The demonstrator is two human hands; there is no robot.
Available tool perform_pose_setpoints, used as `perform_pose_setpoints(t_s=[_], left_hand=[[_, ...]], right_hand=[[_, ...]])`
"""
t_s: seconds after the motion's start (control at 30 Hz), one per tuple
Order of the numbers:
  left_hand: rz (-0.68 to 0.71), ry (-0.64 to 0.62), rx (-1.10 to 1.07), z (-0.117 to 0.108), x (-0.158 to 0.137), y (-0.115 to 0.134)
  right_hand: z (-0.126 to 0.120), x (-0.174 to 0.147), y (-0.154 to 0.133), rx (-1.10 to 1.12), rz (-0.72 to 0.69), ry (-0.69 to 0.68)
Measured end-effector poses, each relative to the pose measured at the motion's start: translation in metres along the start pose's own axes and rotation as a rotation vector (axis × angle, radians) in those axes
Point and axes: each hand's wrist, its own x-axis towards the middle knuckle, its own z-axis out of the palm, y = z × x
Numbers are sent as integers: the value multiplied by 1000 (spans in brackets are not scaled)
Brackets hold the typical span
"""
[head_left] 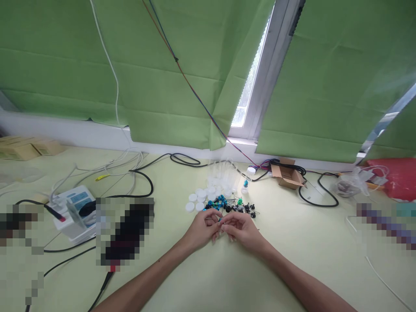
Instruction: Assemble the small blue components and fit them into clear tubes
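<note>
My left hand (205, 227) and my right hand (242, 229) meet over the table, fingertips pinched together. Between them shows a small blue piece (220, 220), mostly hidden by the fingers; its exact kind is unclear. Just beyond my hands lies a loose pile of small blue pieces (221, 199), black pieces (249, 208) and a green piece (240, 201), many with thin metal stems. Flat white round caps (192, 198) are spread to the left of the pile. A clear vial (245, 184) with a white cap stands upright behind it, something blue inside.
Several clear containers (221, 171) stand behind the caps. An open cardboard box (287, 175) and black cables lie near the window wall. On the left is a white power strip (76, 212) with plugs and cords. A clear plastic bag (351, 186) lies at right beside a red item (393, 177).
</note>
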Motion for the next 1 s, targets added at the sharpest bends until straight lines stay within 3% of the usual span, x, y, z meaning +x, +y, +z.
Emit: perform_pose_setpoints(t_s=[0.7, 1.0], left_hand=[[-14, 3, 60, 0, 1, -8], [-16, -6, 66, 0, 0, -7]], right_hand=[[7, -7, -3, -455, -182, 131], [9, -7, -1, -462, -235, 150]])
